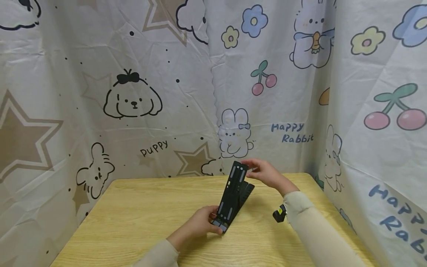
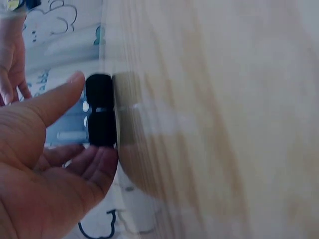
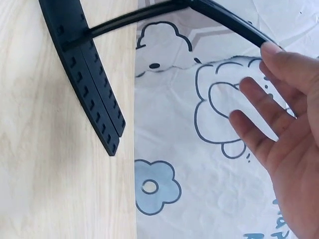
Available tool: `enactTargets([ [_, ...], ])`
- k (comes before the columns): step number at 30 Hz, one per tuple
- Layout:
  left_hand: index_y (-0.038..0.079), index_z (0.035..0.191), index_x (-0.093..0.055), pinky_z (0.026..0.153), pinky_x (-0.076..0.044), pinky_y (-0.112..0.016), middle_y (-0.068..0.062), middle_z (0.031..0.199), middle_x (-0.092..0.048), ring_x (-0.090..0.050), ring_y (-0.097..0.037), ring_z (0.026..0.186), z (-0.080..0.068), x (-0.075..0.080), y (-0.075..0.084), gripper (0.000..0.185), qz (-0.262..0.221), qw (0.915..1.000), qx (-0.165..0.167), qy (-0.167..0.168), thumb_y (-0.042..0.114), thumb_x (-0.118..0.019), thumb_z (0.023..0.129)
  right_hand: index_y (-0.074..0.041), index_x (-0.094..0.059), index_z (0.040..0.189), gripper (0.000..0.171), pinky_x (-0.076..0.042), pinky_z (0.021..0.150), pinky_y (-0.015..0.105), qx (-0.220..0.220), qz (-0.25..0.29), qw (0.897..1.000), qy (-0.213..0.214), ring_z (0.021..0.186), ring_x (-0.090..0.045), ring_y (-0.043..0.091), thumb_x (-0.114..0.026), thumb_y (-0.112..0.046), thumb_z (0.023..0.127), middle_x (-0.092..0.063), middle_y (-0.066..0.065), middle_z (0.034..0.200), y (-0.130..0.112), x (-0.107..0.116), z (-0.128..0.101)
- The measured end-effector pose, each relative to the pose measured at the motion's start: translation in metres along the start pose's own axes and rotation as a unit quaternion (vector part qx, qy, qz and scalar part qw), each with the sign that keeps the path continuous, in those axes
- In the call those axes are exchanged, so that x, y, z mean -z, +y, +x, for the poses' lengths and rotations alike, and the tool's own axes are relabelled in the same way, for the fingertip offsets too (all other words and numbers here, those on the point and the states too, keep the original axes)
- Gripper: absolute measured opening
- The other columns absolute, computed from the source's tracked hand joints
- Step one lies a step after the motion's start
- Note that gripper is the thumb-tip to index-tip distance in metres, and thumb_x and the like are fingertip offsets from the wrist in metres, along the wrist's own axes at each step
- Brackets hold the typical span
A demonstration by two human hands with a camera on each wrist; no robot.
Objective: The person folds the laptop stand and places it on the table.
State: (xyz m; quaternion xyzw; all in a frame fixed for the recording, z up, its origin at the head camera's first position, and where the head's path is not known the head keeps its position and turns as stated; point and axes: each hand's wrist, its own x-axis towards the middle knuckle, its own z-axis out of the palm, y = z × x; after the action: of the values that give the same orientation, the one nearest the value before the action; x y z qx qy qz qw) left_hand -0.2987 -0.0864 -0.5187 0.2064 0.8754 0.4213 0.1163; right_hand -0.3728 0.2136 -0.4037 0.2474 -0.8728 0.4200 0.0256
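Black stand [image 1: 232,193] — "Happy Rabbit" curtain [image 1: 280,104]

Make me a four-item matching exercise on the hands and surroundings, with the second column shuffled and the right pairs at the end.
Column one:
1. Left hand
2. Right hand
3. Tabletop
4. Backdrop cloth

Column two:
A. Printed with cartoon animals and stars
B. At the raised upper end of the black stand
C. Yellowish, with a wood-grain look
D. At the lower end of the black stand

Right pairs: 1-D, 2-B, 3-C, 4-A
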Motion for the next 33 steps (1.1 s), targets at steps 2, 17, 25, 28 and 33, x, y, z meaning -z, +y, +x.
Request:
enactTargets([
  [2,-0.001,0.142,-0.055,0.098,-0.052,-0.046,-0.006,0.119,-0.066,-0.061,-0.022,0.108,0.000,-0.003,0.002,0.081,0.013,0.9998,-0.001,0.013,0.018,-0.094,0.073,-0.017,-0.055,0.148,0.052,-0.051,0.104,0.049,0.002,0.008,1.000,-0.017,0.128,-0.058,0.032,-0.069,-0.010,0.098,-0.057,0.008,0.148,0.001,0.003,0.002],
  [17,0.000,0.139,-0.059,0.098,-0.052,-0.045,-0.005,0.119,-0.065,-0.061,-0.023,0.108,0.004,-0.002,0.005,0.076,0.030,0.9995,0.000,0.009,0.017,-0.094,0.073,-0.024,-0.060,0.145,0.048,-0.051,0.104,0.053,-0.012,0.020,1.000,-0.018,0.130,-0.057,0.038,-0.070,-0.019,0.098,-0.056,0.008,0.150,0.004,0.006,-0.001],
  [25,0.001,0.139,-0.059,0.098,-0.052,-0.044,-0.004,0.117,-0.066,-0.061,-0.021,0.107,0.006,0.005,0.006,0.075,0.039,0.9992,0.004,-0.013,0.012,-0.093,0.074,-0.020,-0.060,0.144,0.049,-0.050,0.104,0.054,0.008,-0.004,1.000,0.009,0.131,-0.056,0.037,-0.073,-0.021,0.096,-0.057,0.010,0.148,0.005,0.004,-0.011],
  [28,0.001,0.140,-0.058,0.098,-0.052,-0.043,-0.004,0.118,-0.066,-0.062,-0.022,0.108,0.006,0.009,0.004,0.075,0.052,0.9984,0.001,-0.022,0.010,-0.092,0.074,-0.022,-0.061,0.143,0.049,-0.049,0.105,0.054,0.009,-0.005,1.000,0.015,0.130,-0.057,0.034,-0.073,-0.024,0.096,-0.059,0.007,0.146,0.004,0.002,-0.016],
  [33,0.004,0.141,-0.059,0.095,-0.054,-0.040,-0.006,0.123,-0.067,-0.064,-0.023,0.110,0.008,0.021,0.001,0.073,0.092,0.9952,-0.017,-0.029,0.008,-0.090,0.074,-0.023,-0.063,0.141,0.045,-0.047,0.106,0.057,0.012,-0.005,1.000,0.016,0.128,-0.058,0.033,-0.072,-0.027,0.097,-0.064,0.005,0.139,0.004,0.005,-0.025],
])
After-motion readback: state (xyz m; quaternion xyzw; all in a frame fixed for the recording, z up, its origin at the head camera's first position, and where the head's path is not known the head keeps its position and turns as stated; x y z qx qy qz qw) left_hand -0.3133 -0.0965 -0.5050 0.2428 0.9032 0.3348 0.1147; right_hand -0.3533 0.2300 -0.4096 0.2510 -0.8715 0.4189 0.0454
